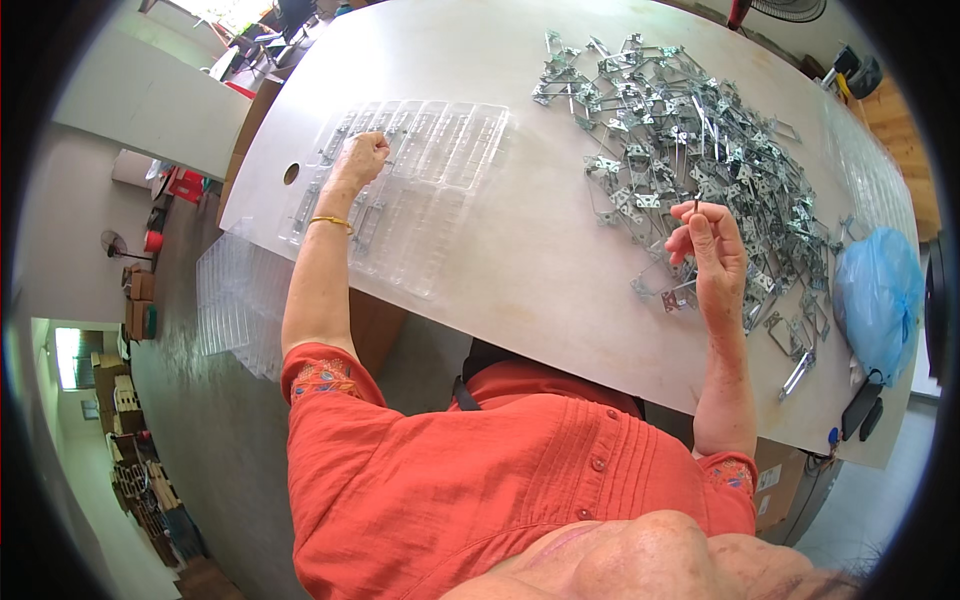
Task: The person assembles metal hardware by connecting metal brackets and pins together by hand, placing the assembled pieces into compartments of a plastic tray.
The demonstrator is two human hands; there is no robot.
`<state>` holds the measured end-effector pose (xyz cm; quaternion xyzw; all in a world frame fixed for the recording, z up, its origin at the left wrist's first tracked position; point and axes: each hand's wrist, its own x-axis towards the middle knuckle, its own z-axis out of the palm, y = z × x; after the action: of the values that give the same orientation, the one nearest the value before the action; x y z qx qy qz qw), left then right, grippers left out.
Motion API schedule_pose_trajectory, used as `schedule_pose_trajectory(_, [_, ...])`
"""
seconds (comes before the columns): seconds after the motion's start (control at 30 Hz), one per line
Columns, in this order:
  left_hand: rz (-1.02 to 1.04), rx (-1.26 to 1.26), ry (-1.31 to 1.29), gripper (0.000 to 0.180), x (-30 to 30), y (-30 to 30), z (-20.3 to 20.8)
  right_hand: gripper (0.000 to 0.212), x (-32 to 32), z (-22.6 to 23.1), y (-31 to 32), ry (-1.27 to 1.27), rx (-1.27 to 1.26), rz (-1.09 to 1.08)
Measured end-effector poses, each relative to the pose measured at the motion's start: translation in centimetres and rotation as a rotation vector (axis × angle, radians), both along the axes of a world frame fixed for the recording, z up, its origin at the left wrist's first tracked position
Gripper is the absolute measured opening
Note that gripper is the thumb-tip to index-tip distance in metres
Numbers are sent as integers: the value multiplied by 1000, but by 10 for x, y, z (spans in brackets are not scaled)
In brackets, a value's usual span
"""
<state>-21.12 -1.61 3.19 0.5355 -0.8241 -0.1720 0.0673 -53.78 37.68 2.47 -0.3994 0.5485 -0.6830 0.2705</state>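
Observation:
My left hand (pixel 365 158) is closed over a clear plastic compartment tray (pixel 470 150) on the left of the table; what its fingers hold, if anything, is hidden. Several thin metal pieces lie in the tray's left compartments, and a second clear tray section (pixel 410 245) adjoins it on the near side. My right hand (pixel 712 255) is raised at the near left edge of a big heap of silvery metal brackets (pixel 690 130). Its thumb and fingertips are pinched together, with a small dark tip showing at them, too small to name.
A blue plastic bag (pixel 878 300) sits at the table's right edge, with a dark phone-like object (pixel 860 408) nearer me. Stacked clear trays (pixel 240 300) stand below the table's left edge. The table (pixel 540 270) has a round hole at left.

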Motion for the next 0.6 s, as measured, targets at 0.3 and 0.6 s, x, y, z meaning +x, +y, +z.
schedule_pose_trajectory(0.3, [-138,-130,-179,24,2,-1,-11,19,-1,0,1,-12,-4,5])
schedule_pose_trajectory(0.6, [-171,-69,-136,19,7,-8,-15,18,0,0,1,-33,-18,18])
